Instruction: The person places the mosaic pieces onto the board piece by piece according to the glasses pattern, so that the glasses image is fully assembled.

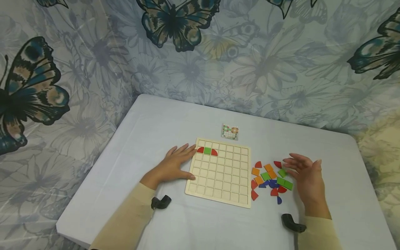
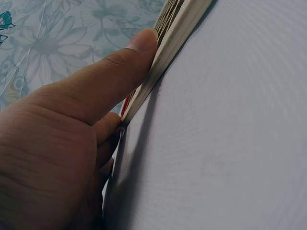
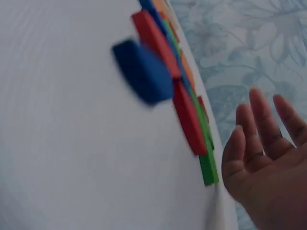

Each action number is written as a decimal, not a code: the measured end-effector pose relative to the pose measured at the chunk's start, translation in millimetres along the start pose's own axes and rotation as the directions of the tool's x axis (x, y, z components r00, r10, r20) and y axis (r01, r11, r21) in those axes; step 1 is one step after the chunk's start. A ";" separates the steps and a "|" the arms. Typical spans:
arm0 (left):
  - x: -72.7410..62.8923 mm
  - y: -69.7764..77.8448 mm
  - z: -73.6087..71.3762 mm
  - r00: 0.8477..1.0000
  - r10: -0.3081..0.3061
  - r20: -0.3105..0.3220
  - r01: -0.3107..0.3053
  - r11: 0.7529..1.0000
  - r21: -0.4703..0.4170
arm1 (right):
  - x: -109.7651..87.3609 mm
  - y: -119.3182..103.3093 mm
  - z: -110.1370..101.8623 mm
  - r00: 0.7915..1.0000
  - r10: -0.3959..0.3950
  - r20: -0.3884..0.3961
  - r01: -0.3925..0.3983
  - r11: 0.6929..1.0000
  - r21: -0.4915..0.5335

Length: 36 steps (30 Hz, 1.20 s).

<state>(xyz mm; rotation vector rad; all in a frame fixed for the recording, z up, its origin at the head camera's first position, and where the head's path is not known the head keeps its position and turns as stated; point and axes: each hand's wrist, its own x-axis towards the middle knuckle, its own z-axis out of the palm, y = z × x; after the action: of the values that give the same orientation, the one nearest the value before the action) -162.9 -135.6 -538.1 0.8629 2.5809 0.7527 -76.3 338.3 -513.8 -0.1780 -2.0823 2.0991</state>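
Note:
A pale wooden grid board (image 1: 222,173) lies on the table. Along its upper left row sit a red quarter-round piece (image 1: 200,150), a green square (image 1: 207,150) and another red quarter-round piece (image 1: 214,152). My left hand (image 1: 175,163) rests against the board's left edge, thumb and fingers spread along it; the left wrist view shows the thumb (image 2: 120,67) on the rim. Fingers loose and palm turned partly up, my right hand (image 1: 307,178) holds nothing. It hovers just right of a loose pile with green pieces (image 1: 284,183), orange pieces (image 1: 259,180) and blue pieces (image 1: 273,183).
Behind the board lies a small printed pattern card (image 1: 230,132). A single blue half-round piece (image 1: 279,200) lies at the pile's near side. The white-covered table (image 1: 156,121) meets a butterfly-printed curtain (image 1: 193,73) along its far edge.

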 end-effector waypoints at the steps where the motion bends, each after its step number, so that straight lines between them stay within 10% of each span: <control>1: 0.2 0.0 0.2 1.000 -0.001 0.000 0.001 1.000 -0.001 | -0.8 1.7 -2.8 1.000 0.002 0.000 -0.002 1.000 -0.016; 7: 0.1 1.0 -0.5 1.000 -0.011 0.005 0.011 1.000 -0.002 | -3.0 12.0 -11.8 0.999 0.031 -0.020 -0.035 0.965 -0.260; 12: 0.1 1.5 -1.5 1.000 -0.005 0.007 0.005 1.000 -0.006 | -2.3 19.9 -9.7 0.982 0.156 -0.109 -0.190 0.792 -0.581; 27: 0.2 -1.1 1.2 1.000 0.001 -0.002 -0.001 1.000 -0.005 | -1.2 27.0 -3.0 0.977 0.174 -0.120 -0.203 0.619 -0.759; 36: 0.1 -2.3 1.6 1.000 0.005 -0.008 -0.005 1.000 -0.009 | -2.0 23.5 0.5 0.981 0.139 -0.137 -0.193 0.570 -0.799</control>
<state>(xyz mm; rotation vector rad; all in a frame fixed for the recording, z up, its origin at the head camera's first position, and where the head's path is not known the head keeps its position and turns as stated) -163.3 -136.5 -540.6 0.8654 2.5818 0.7699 -75.4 337.3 -537.3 -0.5639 -2.9168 0.9808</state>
